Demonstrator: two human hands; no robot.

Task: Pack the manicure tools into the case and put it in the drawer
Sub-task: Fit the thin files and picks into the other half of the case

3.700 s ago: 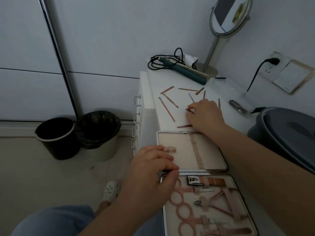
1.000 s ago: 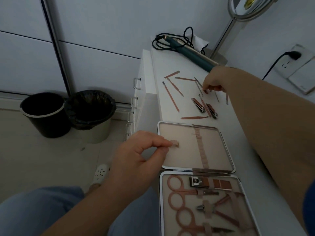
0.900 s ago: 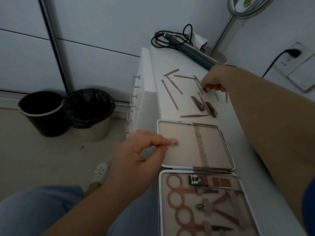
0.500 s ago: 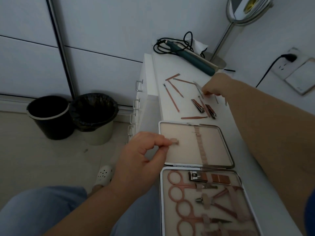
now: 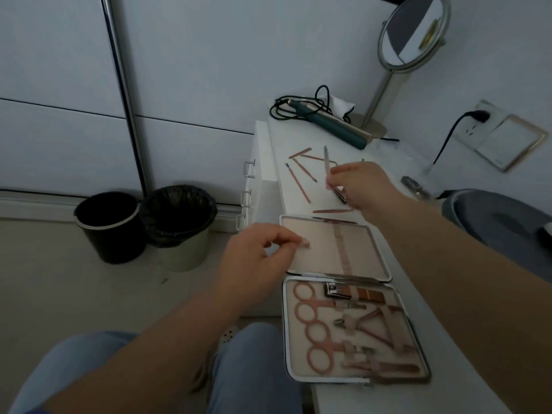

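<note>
- Lying open on the white counter (image 5: 352,395), the case (image 5: 340,291) shows its near half filled with scissors (image 5: 313,321), a nail clipper (image 5: 337,289) and a nipper (image 5: 367,324) strapped in.
- The far half holds only its elastic strip (image 5: 340,243).
- The left hand (image 5: 257,264) has its grip closed as a pinch on the small tab (image 5: 305,242) at that half's left edge.
- The right hand (image 5: 364,186) is above the loose tools, thumb and fingers pinching a slim grey tool (image 5: 326,164) that points up and away.
- Rose-gold sticks (image 5: 298,183) lie scattered on the counter beyond the case; another clipper (image 5: 340,195) lies just beneath the right hand.
- Drawer handles (image 5: 248,168) line the unit's left face.
</note>
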